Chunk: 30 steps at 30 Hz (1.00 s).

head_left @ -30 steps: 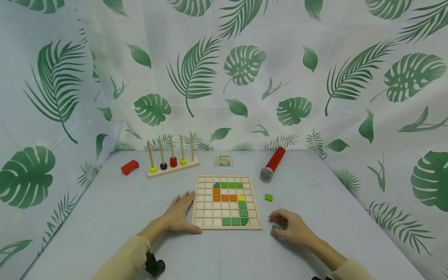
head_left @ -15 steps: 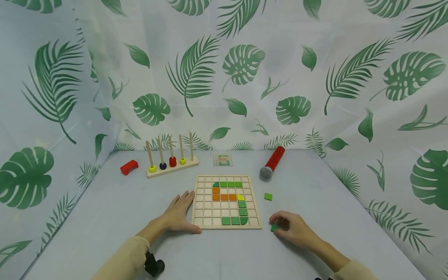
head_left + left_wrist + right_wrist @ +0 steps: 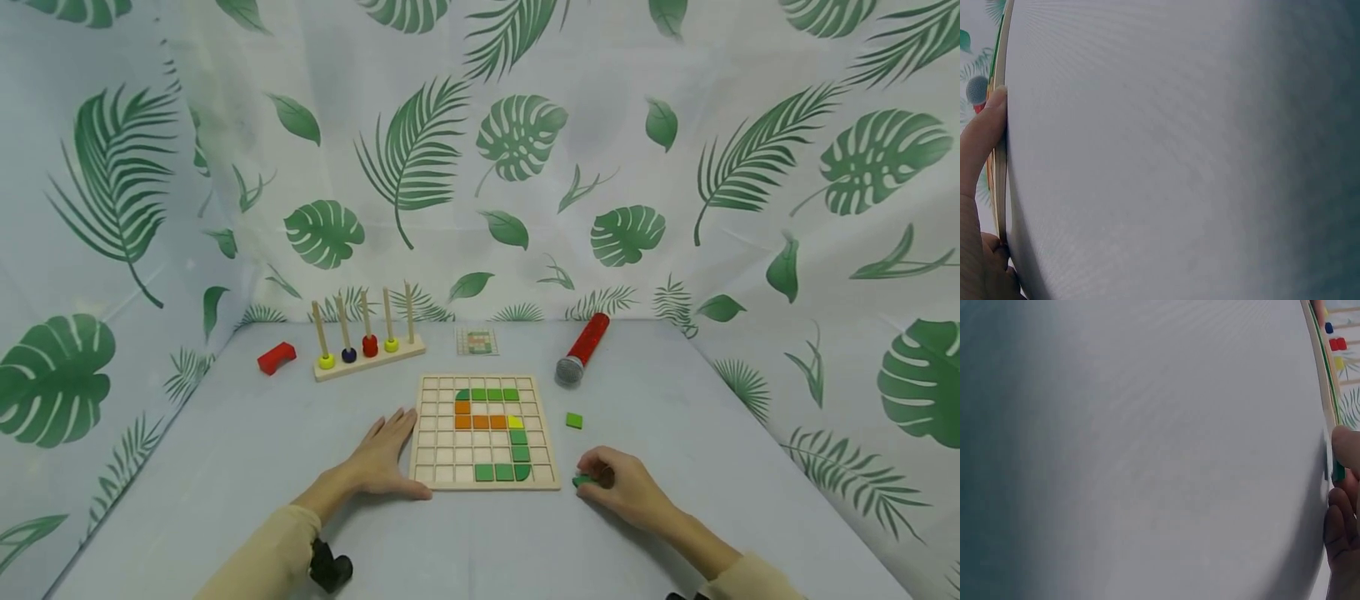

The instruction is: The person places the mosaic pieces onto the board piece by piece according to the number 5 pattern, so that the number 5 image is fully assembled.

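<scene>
A wooden grid board (image 3: 446,458) lies flat on the table, with green, orange and one yellow tile set in some of its squares. My left hand (image 3: 382,458) is spread at the board's left side, thumb by the near left corner; in the left wrist view the thumb (image 3: 985,134) touches the board's edge. To the right of the board, my right hand (image 3: 626,487) pinches a dark green tile (image 3: 582,481) between thumb and fingers. The right wrist view shows this tile (image 3: 1338,470) edge-on below the thumb. A lighter green tile (image 3: 573,421) lies loose beyond that hand.
A red microphone (image 3: 588,343) lies at the back right. A pattern card (image 3: 477,342) is behind the board. At the back left stand a peg rack (image 3: 371,362) with coloured beads and a red arch-shaped block (image 3: 277,358). Leaf-printed cloth walls surround the table.
The dark green tile, earlier lying flat under the right fingertips, is now lifted and tilted in their pinch. That hand has shifted slightly. The left hand keeps its place.
</scene>
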Available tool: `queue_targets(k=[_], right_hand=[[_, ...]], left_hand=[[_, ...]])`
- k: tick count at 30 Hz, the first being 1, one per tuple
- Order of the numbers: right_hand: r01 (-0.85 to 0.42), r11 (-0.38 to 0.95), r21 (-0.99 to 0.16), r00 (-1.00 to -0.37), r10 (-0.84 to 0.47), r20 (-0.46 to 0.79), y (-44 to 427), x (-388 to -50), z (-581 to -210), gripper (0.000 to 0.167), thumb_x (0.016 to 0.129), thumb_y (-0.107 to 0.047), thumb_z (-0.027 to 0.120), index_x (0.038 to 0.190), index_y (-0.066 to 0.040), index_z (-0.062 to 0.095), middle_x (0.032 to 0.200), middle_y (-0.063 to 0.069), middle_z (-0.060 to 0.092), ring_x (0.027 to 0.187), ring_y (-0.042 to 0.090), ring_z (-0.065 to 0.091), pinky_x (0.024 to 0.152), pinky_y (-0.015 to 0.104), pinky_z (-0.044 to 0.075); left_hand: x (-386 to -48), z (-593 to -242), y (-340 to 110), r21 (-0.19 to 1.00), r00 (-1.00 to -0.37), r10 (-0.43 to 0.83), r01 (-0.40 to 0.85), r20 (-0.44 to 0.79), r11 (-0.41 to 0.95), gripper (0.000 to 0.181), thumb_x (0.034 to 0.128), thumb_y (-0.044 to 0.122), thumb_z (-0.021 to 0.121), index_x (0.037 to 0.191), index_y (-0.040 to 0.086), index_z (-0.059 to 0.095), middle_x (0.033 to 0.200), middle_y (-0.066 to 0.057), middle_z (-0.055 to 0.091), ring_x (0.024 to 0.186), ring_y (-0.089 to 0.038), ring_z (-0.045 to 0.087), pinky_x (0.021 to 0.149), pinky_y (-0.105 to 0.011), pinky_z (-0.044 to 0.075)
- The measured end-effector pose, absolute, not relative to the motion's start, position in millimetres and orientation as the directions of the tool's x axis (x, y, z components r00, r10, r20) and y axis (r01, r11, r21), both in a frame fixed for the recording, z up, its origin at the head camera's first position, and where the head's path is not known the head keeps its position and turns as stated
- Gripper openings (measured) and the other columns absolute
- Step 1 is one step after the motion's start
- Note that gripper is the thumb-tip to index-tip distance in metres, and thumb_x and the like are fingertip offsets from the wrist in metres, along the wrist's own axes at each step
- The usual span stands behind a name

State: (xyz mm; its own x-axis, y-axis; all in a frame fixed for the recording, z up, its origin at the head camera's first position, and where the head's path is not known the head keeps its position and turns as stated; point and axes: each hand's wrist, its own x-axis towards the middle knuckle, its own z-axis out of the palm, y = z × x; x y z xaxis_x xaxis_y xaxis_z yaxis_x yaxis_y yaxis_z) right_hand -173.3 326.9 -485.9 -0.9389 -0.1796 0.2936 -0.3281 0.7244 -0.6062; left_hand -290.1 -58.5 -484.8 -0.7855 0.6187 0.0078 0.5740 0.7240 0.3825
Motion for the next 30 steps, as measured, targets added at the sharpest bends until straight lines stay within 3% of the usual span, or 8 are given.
queue_targets(k=[4,12,20,30], right_hand=[[-0.331,0.723,-0.607,-0.934,-0.162,0.317,314,-180,-480,0.025,0.074,-0.007,0.079,0.093,-0.008,0.063,0.081,-0.007,0.06,0.073,0.007,0.054,0.063,0.022,0.051],[-0.47,0.645,-0.602,-0.87,-0.224,0.44,259,-199,-473,0.024,0.074,-0.004,0.078,0.093,-0.003,0.063,0.083,-0.001,0.061,0.074,0.012,0.056,0.064,0.026,0.053],[-0.465,0.675,-0.573,-0.872,-0.239,0.426,208,-212,-475,0.022,0.076,-0.009,0.078,0.091,-0.007,0.063,0.084,-0.005,0.058,0.076,0.009,0.055,0.068,0.023,0.052],[-0.461,0.73,-0.505,-0.87,-0.26,0.418,178,-217,-482,0.019,0.077,-0.018,0.077,0.089,-0.011,0.063,0.081,-0.007,0.057,0.078,0.01,0.051,0.069,0.024,0.047]], left_hand=[[-291,-484,-58,0.378,-0.783,0.622,0.578,0.008,0.723,0.13,0.0578,0.077,0.068,0.149,0.0,0.018,0.154,-0.014,0.02,0.143,-0.03,0.011,0.114,-0.048,0.006],[-291,-483,-59,0.394,-0.777,0.629,0.582,0.013,0.711,0.129,0.0586,0.075,0.069,0.149,-0.001,0.018,0.154,-0.015,0.02,0.143,-0.03,0.011,0.114,-0.048,0.006],[-291,-485,-60,0.389,-0.777,0.63,0.585,0.017,0.712,0.129,0.0587,0.076,0.069,0.149,-0.001,0.017,0.154,-0.015,0.02,0.143,-0.029,0.011,0.114,-0.048,0.006],[-291,-486,-60,0.408,-0.78,0.626,0.576,0.015,0.708,0.13,0.0581,0.076,0.068,0.149,-0.001,0.017,0.154,-0.014,0.02,0.143,-0.029,0.011,0.114,-0.048,0.005]])
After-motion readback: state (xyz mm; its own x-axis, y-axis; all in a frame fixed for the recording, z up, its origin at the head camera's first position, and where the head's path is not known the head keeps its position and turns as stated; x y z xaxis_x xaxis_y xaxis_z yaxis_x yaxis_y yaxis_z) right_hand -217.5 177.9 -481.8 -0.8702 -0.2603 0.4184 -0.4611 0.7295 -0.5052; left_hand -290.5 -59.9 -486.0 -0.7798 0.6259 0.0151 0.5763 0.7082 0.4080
